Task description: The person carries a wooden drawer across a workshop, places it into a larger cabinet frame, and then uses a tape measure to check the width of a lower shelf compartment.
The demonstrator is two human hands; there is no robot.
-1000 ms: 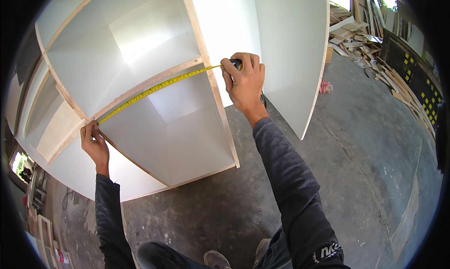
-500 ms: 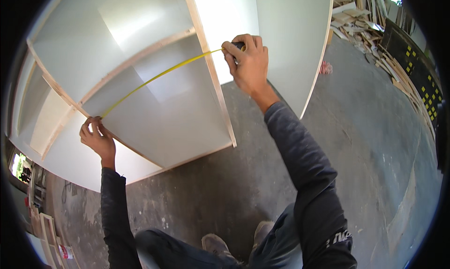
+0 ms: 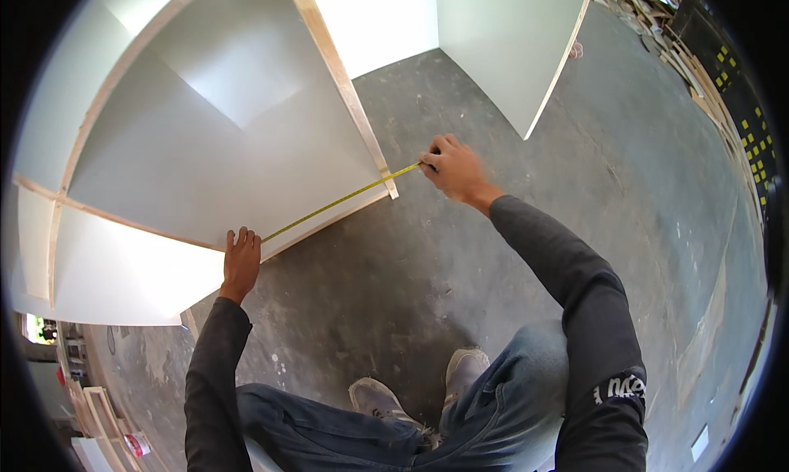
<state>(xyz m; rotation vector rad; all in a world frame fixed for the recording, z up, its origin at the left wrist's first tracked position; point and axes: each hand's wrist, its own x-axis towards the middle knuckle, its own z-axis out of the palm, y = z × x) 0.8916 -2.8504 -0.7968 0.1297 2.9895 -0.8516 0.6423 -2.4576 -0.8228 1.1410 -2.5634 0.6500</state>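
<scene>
A yellow tape measure blade (image 3: pixel 329 206) is drawn out straight between my hands, near the front edge of a white cabinet with raw wood edges (image 3: pixel 343 87). My left hand (image 3: pixel 240 267) pinches the blade's end at the front end of a wood-edged divider (image 3: pixel 152 223). My right hand (image 3: pixel 459 173) is closed round the tape measure's dark case, mostly hidden by the fingers, just beyond the cabinet's right side. The blade crosses the right wooden edge close to its front corner.
A white panel (image 3: pixel 518 53) stands on the grey concrete floor (image 3: pixel 526 267) to the right of the cabinet. Wood offcuts (image 3: pixel 637 4) are heaped at the far right, by a black board with yellow squares (image 3: pixel 752 135). Wooden frames (image 3: pixel 103 410) lie at the lower left.
Both hands have moved nearer to me and rightward, bringing the tape from farther inside the cabinet to its front edge. Less blade is out, and the view has shifted.
</scene>
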